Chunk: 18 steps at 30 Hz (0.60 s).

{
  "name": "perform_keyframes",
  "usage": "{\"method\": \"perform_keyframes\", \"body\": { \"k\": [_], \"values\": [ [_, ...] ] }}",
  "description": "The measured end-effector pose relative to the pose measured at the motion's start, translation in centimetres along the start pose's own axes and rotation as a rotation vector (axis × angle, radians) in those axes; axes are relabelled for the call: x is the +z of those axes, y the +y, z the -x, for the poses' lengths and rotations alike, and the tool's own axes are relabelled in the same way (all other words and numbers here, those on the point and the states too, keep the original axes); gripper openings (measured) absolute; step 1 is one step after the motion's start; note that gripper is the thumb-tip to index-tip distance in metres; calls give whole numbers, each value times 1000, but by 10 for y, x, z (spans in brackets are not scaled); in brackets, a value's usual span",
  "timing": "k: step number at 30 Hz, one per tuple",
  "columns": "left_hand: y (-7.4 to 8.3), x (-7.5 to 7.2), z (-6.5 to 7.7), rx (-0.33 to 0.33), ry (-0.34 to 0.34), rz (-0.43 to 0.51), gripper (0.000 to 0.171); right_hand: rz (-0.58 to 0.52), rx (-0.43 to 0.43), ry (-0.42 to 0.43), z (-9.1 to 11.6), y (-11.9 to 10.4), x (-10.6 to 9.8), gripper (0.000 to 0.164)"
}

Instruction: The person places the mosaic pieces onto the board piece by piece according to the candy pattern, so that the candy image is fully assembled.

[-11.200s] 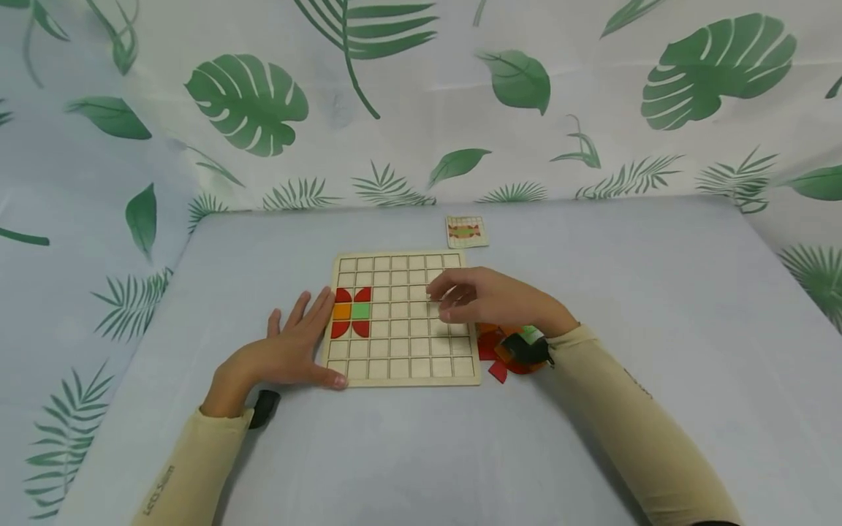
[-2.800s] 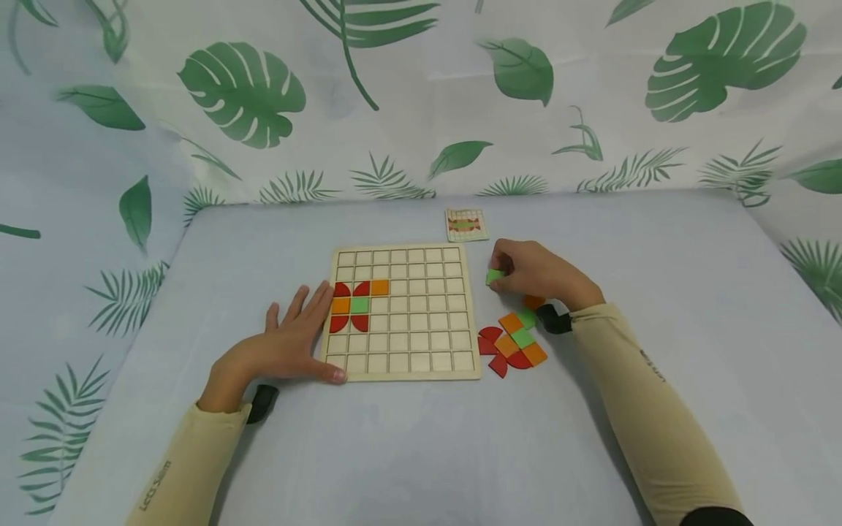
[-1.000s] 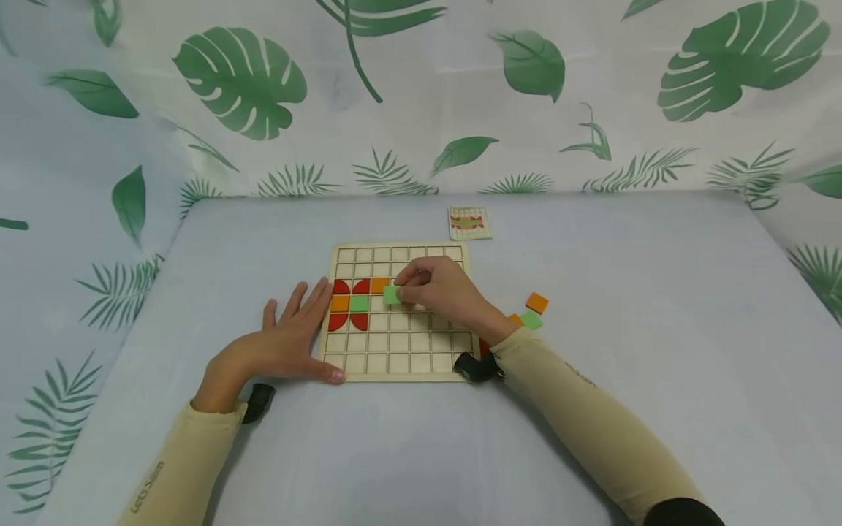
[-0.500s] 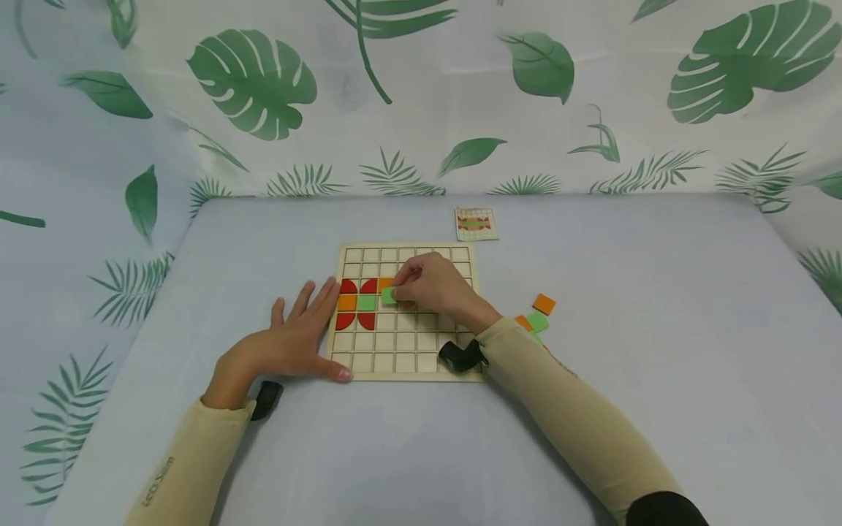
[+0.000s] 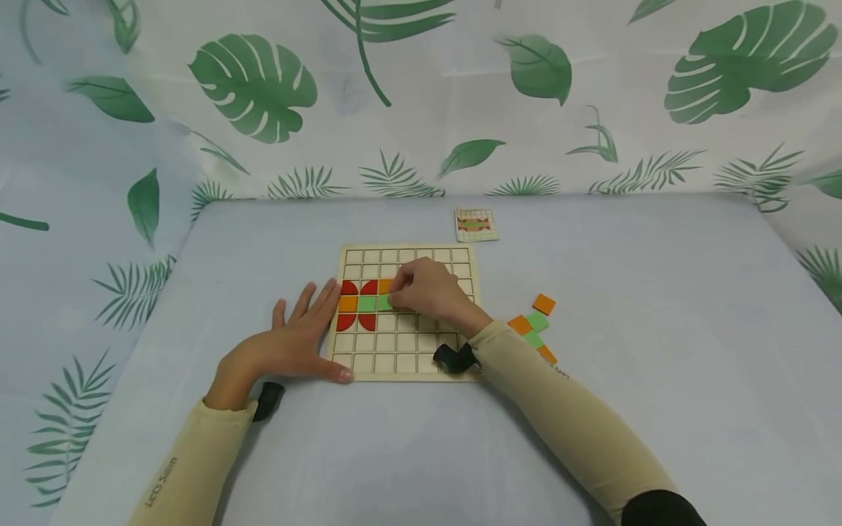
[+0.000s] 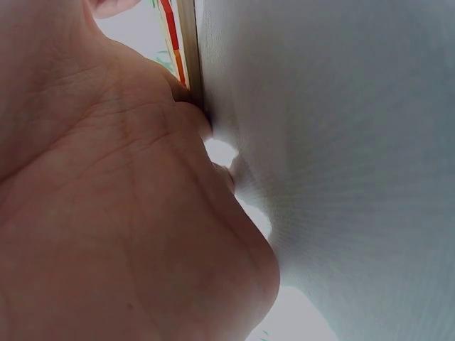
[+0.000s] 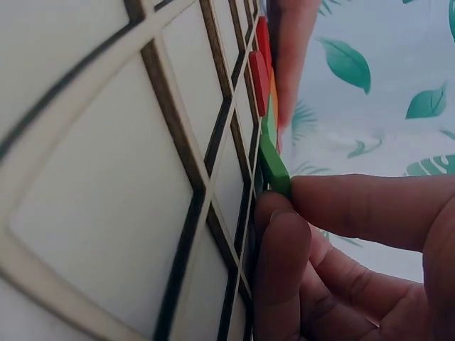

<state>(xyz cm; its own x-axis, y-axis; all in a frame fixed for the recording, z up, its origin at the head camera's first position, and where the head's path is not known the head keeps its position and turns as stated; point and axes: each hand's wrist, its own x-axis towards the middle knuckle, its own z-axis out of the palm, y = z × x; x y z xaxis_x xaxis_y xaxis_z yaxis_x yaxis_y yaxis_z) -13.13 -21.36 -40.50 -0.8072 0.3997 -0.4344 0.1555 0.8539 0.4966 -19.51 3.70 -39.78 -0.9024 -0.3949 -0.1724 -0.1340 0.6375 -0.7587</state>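
Observation:
A wooden grid board [image 5: 364, 361] lies on the table. My left hand [image 5: 289, 343] is spread flat along its left side, with fingertips and thumb at the edge; the palm [image 6: 128, 199] fills much of the left wrist view. Over the board, my right hand [image 5: 427, 292] pinches a green square tile [image 5: 384, 303] between thumb and fingers. That tile is right of another green tile [image 5: 366, 303] and below an orange tile [image 5: 386, 286]. In the right wrist view, the pinched green tile [image 7: 274, 167] sits slightly tilted at its cell. Red quarter-round tiles [image 5: 346, 322] and an orange square [image 5: 347, 304] fill cells at the left.
Several loose orange [image 5: 544, 304] and green tiles [image 5: 538, 321] lie right of the board, partly hidden by the right sleeve [image 5: 552, 394]. Behind the board is a small pattern card [image 5: 476, 224]. A leaf-printed cloth [image 5: 421, 95] hangs at the back.
An orange tile has joined the board's pattern. My right hand picked up a green tile right of the board, carried it left and lowered it into line with its cell. My left hand stayed put.

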Motion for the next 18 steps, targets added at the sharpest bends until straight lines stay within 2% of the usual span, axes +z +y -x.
{"method": "perform_keyframes", "body": {
  "k": [11, 18],
  "values": [
    [0, -1, -1, 0, 11, -5, 143, 48, -78, 19, 0, 0, 2, 5],
    [-2, 2, -2, 4, 12, -9, 143, -32, -90, -53, 4, 7, -5, 10]
  ]
}}
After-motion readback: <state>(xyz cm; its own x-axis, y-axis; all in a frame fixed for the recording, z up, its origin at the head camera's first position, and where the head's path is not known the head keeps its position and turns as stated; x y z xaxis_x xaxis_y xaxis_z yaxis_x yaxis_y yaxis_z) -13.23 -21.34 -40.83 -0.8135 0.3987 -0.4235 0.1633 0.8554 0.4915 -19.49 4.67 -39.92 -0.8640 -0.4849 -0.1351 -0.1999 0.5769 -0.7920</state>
